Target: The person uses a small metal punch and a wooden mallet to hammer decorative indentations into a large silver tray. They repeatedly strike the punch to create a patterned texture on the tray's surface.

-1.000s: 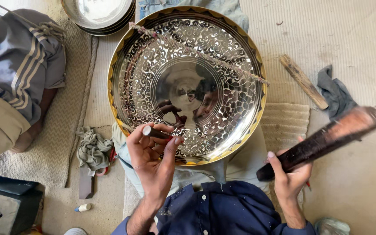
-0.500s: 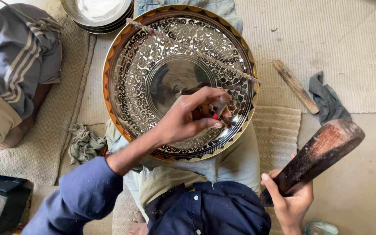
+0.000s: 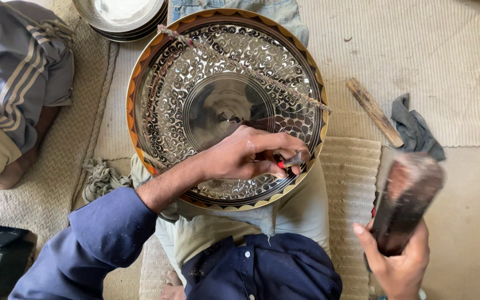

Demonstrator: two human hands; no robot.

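Note:
A large round metal tray with engraved floral patterns and a golden rim rests on my lap. A thin stick or cord lies diagonally across it. My left hand reaches over the tray's lower right part and grips a small metal chisel with a red band, its tip near the rim. My right hand is at the lower right, off the tray, gripping a dark wooden mallet raised and blurred.
Stacked metal bowls sit at the top left. Another person's leg in grey striped trousers is at the left. A wooden stick and grey rag lie on the mat at right. A crumpled cloth lies at left.
My left hand moved from the tray's near edge across to its lower right, setting the chisel near the rim. My right hand brought the mallet more upright and closer.

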